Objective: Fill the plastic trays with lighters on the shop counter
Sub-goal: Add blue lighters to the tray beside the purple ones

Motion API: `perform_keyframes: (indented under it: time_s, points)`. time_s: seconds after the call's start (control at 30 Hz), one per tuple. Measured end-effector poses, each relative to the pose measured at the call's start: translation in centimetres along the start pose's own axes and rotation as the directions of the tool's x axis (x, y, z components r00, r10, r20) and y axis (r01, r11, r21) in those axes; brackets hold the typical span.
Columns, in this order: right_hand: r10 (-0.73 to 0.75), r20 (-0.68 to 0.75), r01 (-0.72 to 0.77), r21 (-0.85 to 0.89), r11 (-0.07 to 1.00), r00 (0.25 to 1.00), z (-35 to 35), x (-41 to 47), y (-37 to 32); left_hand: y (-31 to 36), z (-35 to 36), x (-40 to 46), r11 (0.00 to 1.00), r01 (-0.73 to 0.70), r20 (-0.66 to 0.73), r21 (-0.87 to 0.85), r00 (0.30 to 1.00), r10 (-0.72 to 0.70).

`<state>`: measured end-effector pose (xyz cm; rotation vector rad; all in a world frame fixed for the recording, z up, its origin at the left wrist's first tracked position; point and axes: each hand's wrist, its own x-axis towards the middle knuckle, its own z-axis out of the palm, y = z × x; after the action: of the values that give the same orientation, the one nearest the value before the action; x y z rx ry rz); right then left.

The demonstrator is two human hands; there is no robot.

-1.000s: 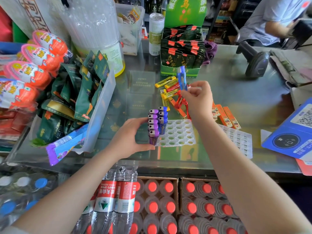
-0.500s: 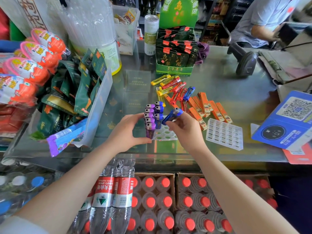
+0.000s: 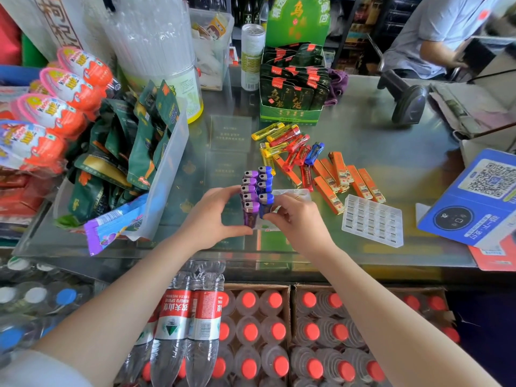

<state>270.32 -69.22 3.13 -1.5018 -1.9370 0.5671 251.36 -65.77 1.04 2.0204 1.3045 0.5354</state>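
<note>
purple and blue lighters (image 3: 256, 191) stand upright in two rows at the left end of the clear plastic tray (image 3: 296, 194) on the glass counter (image 3: 363, 129), purple row on the left, blue on the right. the left hand (image 3: 212, 216) curls around the near purple lighter and the tray's left edge, steadying it. the right hand (image 3: 296, 219) pinches the nearest blue lighter (image 3: 265, 205), which looks seated or nearly seated in its slot. most of that tray is hidden under the right hand, so i can't tell how many holes remain, though only two rows look filled. farther off lies a loose pile of yellow, red and blue lighters (image 3: 290, 146), with orange lighters (image 3: 343, 177) to its right. a second tray (image 3: 372, 220) sits on the right, with nothing standing in it. by my reckoning the job is early, with plenty left.
</note>
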Motion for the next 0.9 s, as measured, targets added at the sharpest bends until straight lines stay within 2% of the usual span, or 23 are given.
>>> perform_keyframes:
  time_s: [0.23,0.43,0.53,0.63,0.7,0.8,0.9]
  points:
    - [-0.055,0.002,0.055,-0.005,0.998,0.999,0.3,-0.1,0.2,-0.1,0.1,0.0,1.0,0.006,-0.001,0.016,1.0,-0.006]
    - [-0.089,-0.01,0.088,-0.082,0.993,0.996,0.6,-0.3,1.1,0.0,0.0,0.0,1.0,0.008,0.006,0.024,1.0,-0.008]
    - [-0.083,0.019,0.085,-0.19,0.978,0.996,0.9,-0.2,1.0,-0.1,0.1,0.1,1.0,0.009,0.006,0.023,1.0,-0.009]
    - [-0.109,0.041,0.115,-0.489,0.864,0.993,-0.1,0.0,0.5,-0.3,0.1,0.4,1.0,-0.015,0.026,0.011,1.0,0.014]
    - [-0.022,0.04,0.04,-0.557,0.829,0.999,-2.3,1.2,0.6,-0.2,-0.1,0.6,1.0,-0.031,0.041,-0.004,0.999,0.031]
    - [0.078,-0.083,-0.102,-0.345,0.933,0.994,-5.0,3.4,1.7,0.1,-0.5,0.9,0.999,-0.033,0.057,0.011,0.998,0.033]
    - [0.265,-0.169,-0.297,-0.211,0.931,0.949,-5.1,5.5,3.5,0.2,-0.7,1.1,0.999,-0.025,0.053,0.026,0.998,0.024]
